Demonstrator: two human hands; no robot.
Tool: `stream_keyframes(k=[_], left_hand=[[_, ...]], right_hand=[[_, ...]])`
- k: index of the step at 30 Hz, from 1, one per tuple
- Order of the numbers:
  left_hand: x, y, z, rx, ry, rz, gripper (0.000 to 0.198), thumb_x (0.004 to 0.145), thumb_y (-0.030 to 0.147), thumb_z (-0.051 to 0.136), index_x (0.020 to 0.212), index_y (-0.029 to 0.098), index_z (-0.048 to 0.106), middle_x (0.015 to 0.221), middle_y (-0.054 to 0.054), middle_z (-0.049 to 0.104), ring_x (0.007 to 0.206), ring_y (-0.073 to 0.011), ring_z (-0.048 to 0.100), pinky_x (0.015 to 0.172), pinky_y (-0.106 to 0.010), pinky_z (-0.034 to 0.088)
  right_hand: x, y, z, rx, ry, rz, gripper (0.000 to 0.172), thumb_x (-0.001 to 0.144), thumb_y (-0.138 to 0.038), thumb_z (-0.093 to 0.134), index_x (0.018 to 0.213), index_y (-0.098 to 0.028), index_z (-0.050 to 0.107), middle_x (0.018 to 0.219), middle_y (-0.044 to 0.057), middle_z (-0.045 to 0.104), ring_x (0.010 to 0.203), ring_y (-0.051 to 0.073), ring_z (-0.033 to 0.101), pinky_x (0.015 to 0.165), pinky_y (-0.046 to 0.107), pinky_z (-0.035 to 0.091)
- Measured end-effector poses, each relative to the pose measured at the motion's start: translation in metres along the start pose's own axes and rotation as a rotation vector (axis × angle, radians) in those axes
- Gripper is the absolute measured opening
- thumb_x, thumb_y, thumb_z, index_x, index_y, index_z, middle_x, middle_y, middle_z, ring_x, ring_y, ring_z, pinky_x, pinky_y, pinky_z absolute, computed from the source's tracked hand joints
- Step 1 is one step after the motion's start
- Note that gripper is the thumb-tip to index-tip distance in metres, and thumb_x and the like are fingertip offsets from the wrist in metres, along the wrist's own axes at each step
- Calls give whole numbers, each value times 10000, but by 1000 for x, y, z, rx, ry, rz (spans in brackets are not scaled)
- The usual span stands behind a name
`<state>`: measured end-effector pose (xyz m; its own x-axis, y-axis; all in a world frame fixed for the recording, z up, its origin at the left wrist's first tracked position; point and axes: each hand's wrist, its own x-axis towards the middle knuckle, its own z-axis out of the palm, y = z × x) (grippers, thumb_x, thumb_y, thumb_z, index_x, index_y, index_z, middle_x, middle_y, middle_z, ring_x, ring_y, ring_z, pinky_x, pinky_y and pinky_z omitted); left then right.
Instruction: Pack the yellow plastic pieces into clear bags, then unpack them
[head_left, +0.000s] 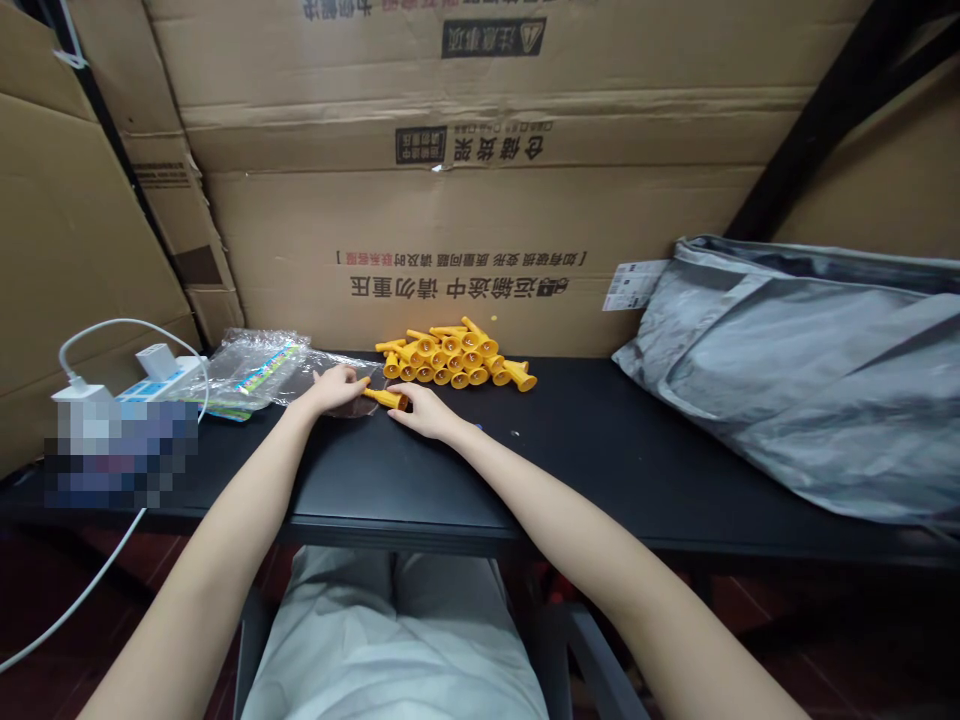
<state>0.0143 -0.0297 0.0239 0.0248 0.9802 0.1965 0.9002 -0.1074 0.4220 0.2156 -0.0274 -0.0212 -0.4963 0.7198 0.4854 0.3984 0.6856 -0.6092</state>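
A yellow plastic toy horn lies sideways between my hands, just over the black table, its flared mouth to the right. My left hand has its fingers curled at the narrow end. Around the flared end, the thumb and fingers of my right hand are closed. Behind them, several similar yellow horns are stacked in a pile, most with their wide mouths facing me. Under and behind my left hand is a clear plastic bag, partly covered by that hand.
Large cardboard sheets stand behind the black table. A grey fabric bag rests on the right. To the left are a white power strip with plugs, a white cable and a blurred-out item.
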Motion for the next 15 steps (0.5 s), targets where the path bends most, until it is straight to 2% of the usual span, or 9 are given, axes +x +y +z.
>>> stream_keyframes(k=[2,5,9,12,15], left_hand=[[3,-11,-7,44,83,-118,260,806,380,464,772,175,619,974,-82,682,1011,-270,584,973,-474,374],[3,-33,-20,56,321,-377,260,811,319,469,965,158,602,1134,-153,627,1122,-317,541,993,-521,349],[-2,-57,-33,-18,514,-598,428,775,257,528,1176,109,501,1275,-213,529,1246,-335,450,1026,-536,322],[-4,-65,-37,-57,529,-707,552,732,236,589,1246,108,435,1302,-233,505,1243,-351,452,1030,-559,301],[-3,-67,-37,-43,498,-748,573,703,230,623,1236,123,441,1252,-229,549,1241,-366,444,1011,-568,304]], right_hand=[[0,-1,-1,-68,-22,12,364,694,-200,702,1054,-189,645,1063,103,662,997,257,608,921,446,436],[0,-6,-5,-211,-48,82,390,725,-292,710,1089,-176,638,1086,124,652,1047,278,574,927,460,412],[-1,-13,-12,-280,-94,156,338,761,-322,686,1034,-127,648,988,113,656,950,228,582,844,357,429],[0,-16,-13,-192,-107,162,291,757,-292,693,984,-115,655,860,70,646,802,174,582,732,286,429],[0,-16,-11,-120,-88,127,263,742,-250,705,964,-118,656,802,39,626,725,143,554,686,263,416]])
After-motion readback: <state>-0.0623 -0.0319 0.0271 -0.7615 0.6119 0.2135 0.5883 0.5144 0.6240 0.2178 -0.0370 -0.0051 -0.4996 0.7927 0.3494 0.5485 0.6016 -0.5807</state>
